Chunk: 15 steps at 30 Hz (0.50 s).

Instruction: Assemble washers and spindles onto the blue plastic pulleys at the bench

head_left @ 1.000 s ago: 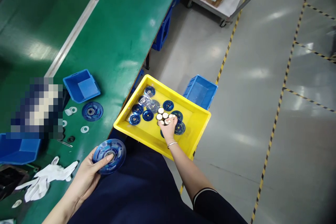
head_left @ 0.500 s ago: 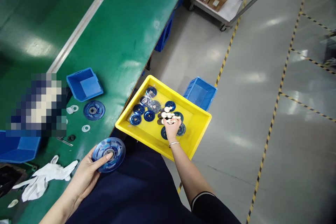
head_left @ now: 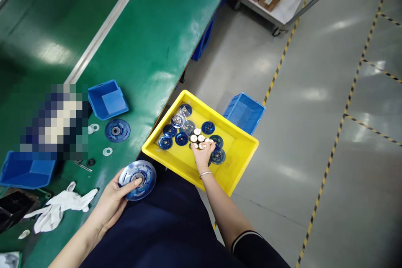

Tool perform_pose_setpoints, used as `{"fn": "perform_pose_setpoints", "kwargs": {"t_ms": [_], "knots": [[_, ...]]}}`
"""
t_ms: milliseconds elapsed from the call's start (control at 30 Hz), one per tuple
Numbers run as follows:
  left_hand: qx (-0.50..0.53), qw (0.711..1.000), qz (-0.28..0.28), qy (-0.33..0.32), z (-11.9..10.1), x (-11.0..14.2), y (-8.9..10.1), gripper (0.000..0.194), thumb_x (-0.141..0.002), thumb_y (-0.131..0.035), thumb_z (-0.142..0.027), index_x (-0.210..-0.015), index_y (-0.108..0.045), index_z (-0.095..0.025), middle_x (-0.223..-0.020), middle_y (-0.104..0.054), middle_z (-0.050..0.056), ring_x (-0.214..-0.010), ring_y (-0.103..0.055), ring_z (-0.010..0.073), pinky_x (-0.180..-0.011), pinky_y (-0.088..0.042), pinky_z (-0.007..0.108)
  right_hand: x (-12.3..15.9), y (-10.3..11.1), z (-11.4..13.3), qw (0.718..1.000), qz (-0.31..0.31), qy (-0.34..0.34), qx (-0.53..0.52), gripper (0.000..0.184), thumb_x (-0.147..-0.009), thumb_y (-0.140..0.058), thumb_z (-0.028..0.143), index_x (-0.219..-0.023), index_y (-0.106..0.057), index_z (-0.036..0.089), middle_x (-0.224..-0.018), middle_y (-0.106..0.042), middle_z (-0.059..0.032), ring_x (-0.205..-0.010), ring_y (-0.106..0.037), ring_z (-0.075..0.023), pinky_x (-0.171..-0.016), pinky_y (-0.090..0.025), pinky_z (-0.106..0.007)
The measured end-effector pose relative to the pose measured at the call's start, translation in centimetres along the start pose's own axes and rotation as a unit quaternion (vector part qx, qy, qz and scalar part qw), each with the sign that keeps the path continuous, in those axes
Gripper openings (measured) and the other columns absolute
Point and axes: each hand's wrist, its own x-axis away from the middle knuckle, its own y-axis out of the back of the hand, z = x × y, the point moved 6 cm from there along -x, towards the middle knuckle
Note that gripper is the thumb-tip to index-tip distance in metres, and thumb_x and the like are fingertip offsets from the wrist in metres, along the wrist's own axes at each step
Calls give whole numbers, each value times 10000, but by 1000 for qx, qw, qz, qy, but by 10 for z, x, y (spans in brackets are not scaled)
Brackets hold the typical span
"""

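My left hand [head_left: 111, 197] grips a blue translucent disc [head_left: 148, 181] with a metal hub, thumb on the hub, fingers under the rim. It is held in front of my body, beside the green table edge. My right hand [head_left: 202, 155] reaches into a yellow tray [head_left: 232, 167], its fingers closed at a bunch of white-ended cylinders [head_left: 194, 138]. How many of them it grips is hidden. Around the bunch lie several smaller blue discs [head_left: 181, 138], dark discs [head_left: 217, 156] and a clear plastic wrapper [head_left: 187, 126]. Another blue disc [head_left: 117, 130] rests on the table.
On the green table [head_left: 150, 50] stand blue bins [head_left: 108, 99], with white washers [head_left: 107, 151], a thin metal rod [head_left: 83, 166] and white gloves [head_left: 63, 205]. Behind the tray is a blue crate [head_left: 246, 111]. A trolley [head_left: 266, 10] carrying brown packages stands farther off.
My view has shifted, moving the scene slightly right. In my right hand the cylinders have turned so their white ends face me more. My left hand still holds its disc, slightly higher.
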Motion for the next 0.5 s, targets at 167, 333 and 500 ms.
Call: {"fn": "perform_pose_setpoints", "kwargs": {"t_ms": [167,333,500], "knots": [[7,1000,4,7,0,0,3,718,-612,-871,-212,-1262,-567,-184,-1058,-721,77,-899,-699,195,-788,-591,260,12,-1,3,996,45,80,16,313,-699,-708,360,-847,-487,195,-1406,-290,-172,-1375,-303,-280,-1120,-346,-392],[27,1000,-1,8,1,-2,7,724,-557,-890,-192,-1220,-598,-162,-1004,-735,78,-817,-706,187,-747,-592,251,15,1,2,994,62,92,23,329,-709,-698,365,-893,-491,187,-1414,-275,-189,-1396,-273,-295,-1138,-322,-415],[60,998,25,-4,1,-2,12,645,-609,-866,-179,-1197,-601,-163,-1015,-723,70,-813,-693,163,-765,-584,248,13,1,3,989,80,121,41,439,-724,-688,398,-1022,-474,157,-1406,-272,-218,-1365,-311,-295,-1129,-327,-422]]}}
